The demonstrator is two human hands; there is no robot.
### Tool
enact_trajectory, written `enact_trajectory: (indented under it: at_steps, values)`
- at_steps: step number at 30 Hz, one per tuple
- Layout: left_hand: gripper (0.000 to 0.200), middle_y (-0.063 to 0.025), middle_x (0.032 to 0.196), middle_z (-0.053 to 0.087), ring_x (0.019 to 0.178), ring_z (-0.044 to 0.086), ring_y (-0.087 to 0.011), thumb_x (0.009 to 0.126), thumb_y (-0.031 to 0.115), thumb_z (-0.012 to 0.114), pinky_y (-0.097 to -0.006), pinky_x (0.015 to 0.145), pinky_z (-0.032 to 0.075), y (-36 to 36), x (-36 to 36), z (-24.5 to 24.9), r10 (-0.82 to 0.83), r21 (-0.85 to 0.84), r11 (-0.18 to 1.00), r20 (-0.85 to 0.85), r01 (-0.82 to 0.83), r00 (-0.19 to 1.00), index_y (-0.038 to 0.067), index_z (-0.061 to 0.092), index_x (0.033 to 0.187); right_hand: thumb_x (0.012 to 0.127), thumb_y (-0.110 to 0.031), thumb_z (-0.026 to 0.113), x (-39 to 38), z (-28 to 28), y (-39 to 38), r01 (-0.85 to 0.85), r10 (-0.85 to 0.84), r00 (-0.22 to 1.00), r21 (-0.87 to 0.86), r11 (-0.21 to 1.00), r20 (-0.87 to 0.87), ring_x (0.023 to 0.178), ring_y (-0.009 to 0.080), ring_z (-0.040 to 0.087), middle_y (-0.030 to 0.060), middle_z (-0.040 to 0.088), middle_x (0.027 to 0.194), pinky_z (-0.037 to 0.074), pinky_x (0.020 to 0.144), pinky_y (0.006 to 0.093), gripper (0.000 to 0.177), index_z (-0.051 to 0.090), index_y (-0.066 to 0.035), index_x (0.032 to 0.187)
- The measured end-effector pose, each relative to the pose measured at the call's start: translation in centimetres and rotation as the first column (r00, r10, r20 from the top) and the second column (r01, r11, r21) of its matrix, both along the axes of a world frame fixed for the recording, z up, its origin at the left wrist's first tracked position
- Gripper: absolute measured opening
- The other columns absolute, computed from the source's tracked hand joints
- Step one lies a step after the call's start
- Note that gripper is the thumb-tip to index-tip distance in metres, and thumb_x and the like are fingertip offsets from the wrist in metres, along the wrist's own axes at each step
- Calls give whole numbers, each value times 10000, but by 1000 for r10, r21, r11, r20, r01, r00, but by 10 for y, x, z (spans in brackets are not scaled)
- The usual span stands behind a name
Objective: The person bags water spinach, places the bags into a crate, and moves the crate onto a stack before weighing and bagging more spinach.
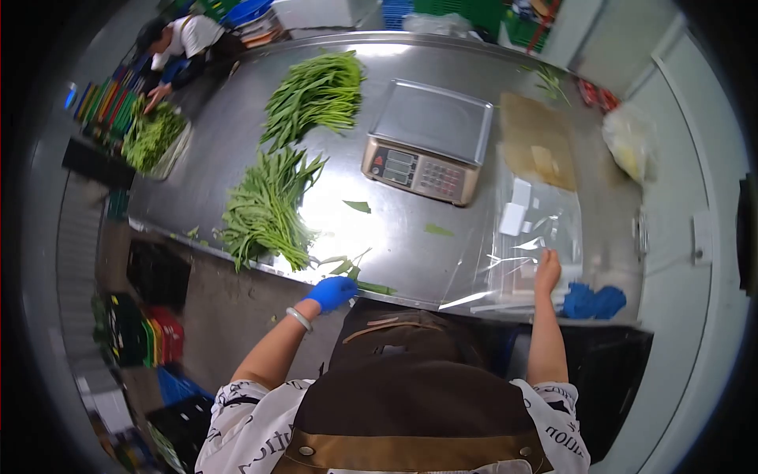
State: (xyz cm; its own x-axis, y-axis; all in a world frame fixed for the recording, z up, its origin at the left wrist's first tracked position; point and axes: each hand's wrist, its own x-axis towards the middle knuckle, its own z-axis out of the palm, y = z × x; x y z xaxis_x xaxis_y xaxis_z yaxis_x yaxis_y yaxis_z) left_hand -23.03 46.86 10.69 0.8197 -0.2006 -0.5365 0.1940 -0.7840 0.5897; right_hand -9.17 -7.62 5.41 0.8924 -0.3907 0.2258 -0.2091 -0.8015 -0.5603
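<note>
My left hand [332, 293], in a blue glove, is at the near edge of the steel table, beside loose green stalks and leaves [371, 287]. Its separate fingers do not show clearly. On the right, my bare right hand [548, 271] has its fingers closed at the near part of a stack of clear plastic bags [562, 231], pinching the film. A bunch of leafy greens [268, 207] lies beyond my left hand, and a second bunch [314, 99] lies farther back. A scale [430, 142] with a bare metal pan stands at the middle of the table.
A crumpled blue glove [594, 302] lies right of my right hand. Brown sheet material [538, 138] lies beyond the bags. At the far left, another person [185, 43] handles greens [151, 141]. Crates [162, 336] stand on the floor at left; a wall [681, 182] borders the right.
</note>
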Motion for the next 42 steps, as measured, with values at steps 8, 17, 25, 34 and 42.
enact_trajectory:
  at_steps: [8, 17, 25, 34, 42]
  values:
    - [270, -84, 979, 679, 877, 634, -176, 873, 248, 616, -307, 834, 477, -13, -38, -8, 689, -249, 704, 13, -665, 725, 32, 674, 1025, 919, -284, 512, 124, -15, -113, 27, -33, 974, -30, 999, -223, 866, 351, 621, 179, 648, 930, 467, 756, 428, 299, 592, -30, 1056]
    - [380, -39, 998, 648, 868, 584, -126, 888, 320, 601, -251, 764, 421, 90, -19, -40, 983, -503, -185, -110, -844, -149, 46, 591, 1151, 833, -138, 592, 100, 50, 156, -441, 539, 832, 434, 785, -132, 953, 240, 589, 107, 614, 1037, 449, 857, 346, 314, 565, -39, 1131]
    - [555, -92, 1217, 572, 1095, 545, -212, 849, 316, 653, -353, 920, 435, 135, 45, -41, 879, -520, -400, -451, -755, -155, 23, 483, 1289, 827, -286, 681, 34, 8, 497, -658, 937, 291, 671, 343, -193, 1180, 289, 522, 194, 564, 1210, 409, 984, 362, 547, 468, 12, 1233]
    - [491, -89, 1138, 613, 973, 602, -194, 820, 208, 698, -317, 841, 485, 188, 63, -55, 633, -480, -639, -772, -601, -57, 4, 532, 1235, 733, -158, 758, 51, 5, 651, -82, 988, 9, 984, 155, -155, 946, 172, 584, 79, 620, 1039, 464, 855, 302, 525, 515, 6, 1169]
    - [382, -129, 1107, 637, 985, 626, -262, 833, 158, 580, -384, 884, 498, 197, 62, 7, 477, -453, -706, -872, -544, 109, 4, 560, 1182, 748, -68, 606, 53, 71, 611, -27, 925, 319, 973, 227, -207, 955, 202, 579, 103, 585, 1076, 464, 853, 322, 487, 472, -10, 1213]
